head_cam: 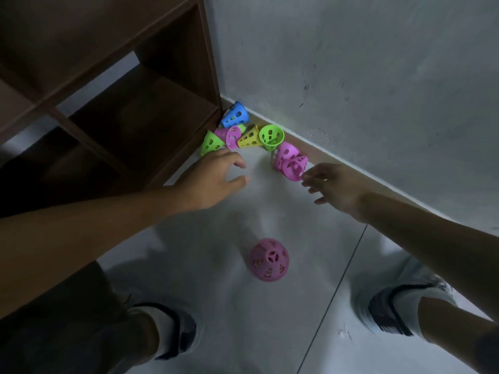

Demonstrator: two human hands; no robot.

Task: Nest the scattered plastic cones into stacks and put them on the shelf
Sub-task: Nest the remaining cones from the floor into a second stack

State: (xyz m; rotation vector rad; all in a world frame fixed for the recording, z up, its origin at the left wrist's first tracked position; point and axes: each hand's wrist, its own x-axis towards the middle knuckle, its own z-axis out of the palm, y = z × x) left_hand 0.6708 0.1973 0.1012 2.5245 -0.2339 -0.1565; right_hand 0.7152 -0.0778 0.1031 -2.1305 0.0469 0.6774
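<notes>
From the head camera we see our left hand (213, 179) hovering over the floor (216, 306), fingers loosely spread, holding nothing. Our right hand (334, 187) reaches out with fingers apart, fingertips touching a tipped pink cone (294, 168). More cones (249, 133) lie scattered in the corner where the floor meets the wall (378, 76), beside the shelf (135, 125). One pink stack (268, 259) stands upright mid-floor between our shoes (388, 311).

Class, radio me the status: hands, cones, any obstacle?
Left hand, right hand open, empty. Cones scattered by wall; pink cone stands apart. Shelf unobstructed.
</notes>
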